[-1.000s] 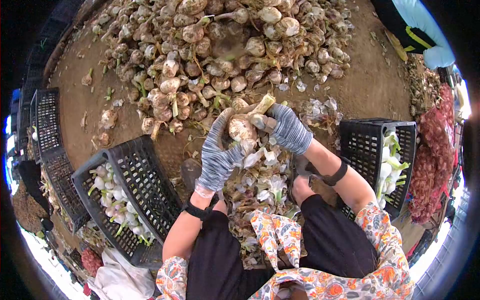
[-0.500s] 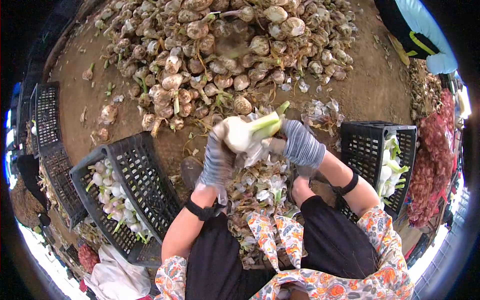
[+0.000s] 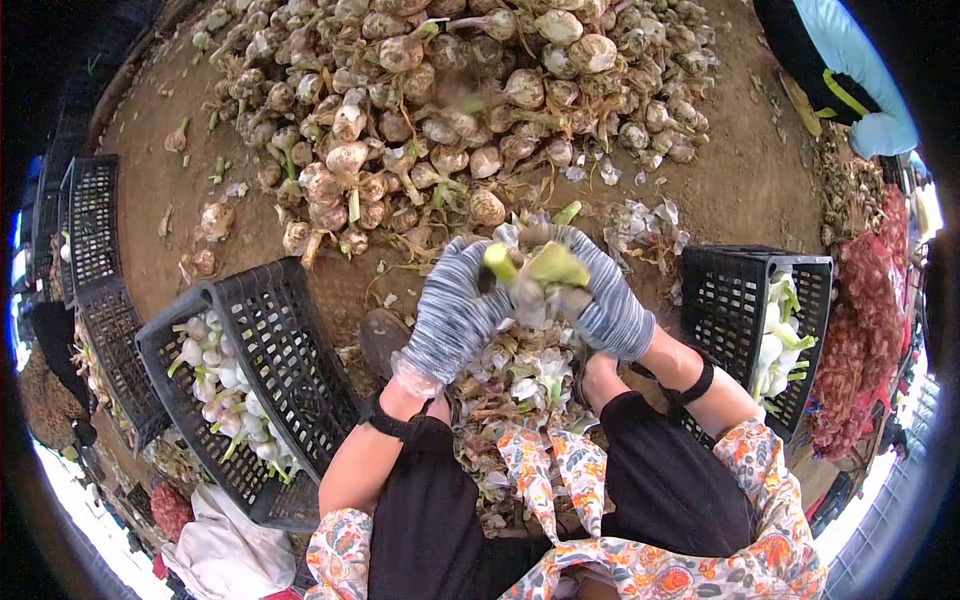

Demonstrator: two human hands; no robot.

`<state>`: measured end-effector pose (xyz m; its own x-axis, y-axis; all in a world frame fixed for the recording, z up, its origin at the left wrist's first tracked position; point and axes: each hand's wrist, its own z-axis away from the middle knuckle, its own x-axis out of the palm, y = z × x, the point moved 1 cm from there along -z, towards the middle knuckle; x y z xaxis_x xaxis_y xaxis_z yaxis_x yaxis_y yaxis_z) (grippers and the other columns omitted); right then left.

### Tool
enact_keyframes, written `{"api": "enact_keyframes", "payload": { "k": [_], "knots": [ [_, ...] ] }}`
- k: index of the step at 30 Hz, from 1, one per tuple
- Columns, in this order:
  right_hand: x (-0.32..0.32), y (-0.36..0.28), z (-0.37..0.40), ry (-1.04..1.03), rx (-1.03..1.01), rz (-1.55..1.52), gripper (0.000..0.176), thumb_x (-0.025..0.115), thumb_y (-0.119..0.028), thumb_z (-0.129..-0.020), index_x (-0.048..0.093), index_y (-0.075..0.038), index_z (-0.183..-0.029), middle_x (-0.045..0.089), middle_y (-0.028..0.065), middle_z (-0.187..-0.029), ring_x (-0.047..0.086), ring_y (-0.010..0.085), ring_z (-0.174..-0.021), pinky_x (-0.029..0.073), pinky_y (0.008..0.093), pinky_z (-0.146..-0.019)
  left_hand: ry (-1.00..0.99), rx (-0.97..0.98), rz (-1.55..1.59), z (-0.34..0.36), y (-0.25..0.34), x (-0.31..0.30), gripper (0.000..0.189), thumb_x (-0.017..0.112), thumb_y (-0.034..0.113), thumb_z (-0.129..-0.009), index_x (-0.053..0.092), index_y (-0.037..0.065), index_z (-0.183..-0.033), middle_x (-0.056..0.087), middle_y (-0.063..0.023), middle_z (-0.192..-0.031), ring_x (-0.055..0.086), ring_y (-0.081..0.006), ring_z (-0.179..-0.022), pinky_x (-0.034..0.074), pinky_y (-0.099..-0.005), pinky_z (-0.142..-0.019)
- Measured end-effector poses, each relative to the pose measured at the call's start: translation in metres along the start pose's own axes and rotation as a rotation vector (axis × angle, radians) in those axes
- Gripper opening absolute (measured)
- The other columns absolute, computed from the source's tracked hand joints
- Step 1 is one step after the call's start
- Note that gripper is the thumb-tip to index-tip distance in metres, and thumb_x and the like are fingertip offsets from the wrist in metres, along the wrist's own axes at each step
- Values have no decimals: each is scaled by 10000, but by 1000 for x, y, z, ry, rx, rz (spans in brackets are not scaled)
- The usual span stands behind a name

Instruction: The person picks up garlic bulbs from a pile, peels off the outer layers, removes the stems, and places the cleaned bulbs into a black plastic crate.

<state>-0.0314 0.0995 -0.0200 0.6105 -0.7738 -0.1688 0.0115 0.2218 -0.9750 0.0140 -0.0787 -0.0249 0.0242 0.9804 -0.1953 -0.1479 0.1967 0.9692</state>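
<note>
Both hands wear grey striped gloves and meet in front of my knees. My left hand (image 3: pixel 452 308) is closed on a garlic bulb whose cut green stem (image 3: pixel 499 263) points up. My right hand (image 3: pixel 602 295) has its fingers wrapped round garlic with a thick green stem (image 3: pixel 557 266), beside the first stem. The fingers partly hide the bulbs, so whether these are separate pieces is unclear. Loose peeled skins (image 3: pixel 540 375) lie on the ground beneath the hands. Beyond them rises a large heap of unpeeled garlic (image 3: pixel 440 130).
A black crate (image 3: pixel 270 350) with cleaned garlic stands at the left, another crate (image 3: pixel 725 300) at the right. Red mesh sacks (image 3: pixel 860 320) are at the far right. A person's blue sleeve (image 3: pixel 860 70) shows at the top right. A white cloth (image 3: pixel 230 550) lies lower left.
My left hand has turned and swung slightly up and right, closer to my right hand. The garlic, earlier with its stem pointing right, now has green stem ends facing up.
</note>
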Motion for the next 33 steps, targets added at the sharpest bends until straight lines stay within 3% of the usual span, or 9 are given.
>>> {"api": "enact_keyframes", "payload": {
  "k": [5,10,14,16,17,21,22,26,33],
  "knots": [
    [-18,-5,-9,-87,51,-262,274,514,-174,-836,570,1,-1039,623,78,-959,587,181,-893,450,320,-855,13,-76,317,2,-11,-4,224,727,128,-743,618,42,-920,603,-37,-910,574,-112,-789,470,-258,-750],
    [-22,45,-16,-122,598,-1537,180,514,-197,-838,568,-37,-899,605,52,-794,581,161,-647,503,271,-621,-279,-32,487,-2,-8,-23,277,768,213,-700,629,51,-877,588,-53,-882,569,-138,-842,467,-257,-728],
    [-19,62,-6,-9,428,-416,148,517,-190,-840,549,-45,-838,596,47,-765,574,151,-669,468,263,-576,-145,1,824,-4,-28,-17,278,741,234,-731,624,73,-924,598,-61,-970,576,-143,-880,483,-278,-763],
    [-16,88,26,-410,-164,78,184,554,-217,-849,584,-50,-921,590,101,-932,535,272,-991,419,369,-866,-52,-144,929,0,-32,-16,294,729,232,-747,606,65,-955,598,-60,-971,581,-152,-884,490,-283,-769],
    [-26,12,20,-526,428,99,127,563,-177,-841,606,-76,-904,596,116,-956,553,288,-951,432,368,-843,48,-292,1032,2,-35,-15,311,716,231,-763,589,56,-986,597,-59,-972,586,-162,-888,498,-288,-774],
    [-61,17,41,-498,385,-1103,294,628,-225,-772,606,-16,-979,604,103,-980,580,162,-853,463,326,-785,296,-394,1188,-1,-62,-10,320,631,219,-831,540,36,-1077,585,-87,-1077,590,-185,-955,536,-313,-787],
    [-57,12,48,-93,631,-1027,458,663,-301,-735,582,37,-1034,593,86,-992,574,142,-868,466,316,-789,296,-390,1187,-1,-64,-10,320,631,219,-831,540,36,-1077,585,-87,-1077,590,-185,-955,536,-313,-787],
    [-35,7,23,-495,157,1007,396,598,-350,-797,595,-36,-1038,621,146,-843,614,240,-765,485,319,-724,388,-600,1182,1,-68,-5,301,650,271,-816,572,56,-1011,626,-50,-960,615,-148,-819,540,-286,-694],
    [-14,-2,-8,-39,287,307,214,593,-197,-825,593,-27,-955,607,57,-728,548,95,-671,469,277,-624,464,-645,625,5,-38,-1,321,681,393,-780,573,93,-740,533,21,-577,476,-66,-443,376,-206,-400]
  ]
}}
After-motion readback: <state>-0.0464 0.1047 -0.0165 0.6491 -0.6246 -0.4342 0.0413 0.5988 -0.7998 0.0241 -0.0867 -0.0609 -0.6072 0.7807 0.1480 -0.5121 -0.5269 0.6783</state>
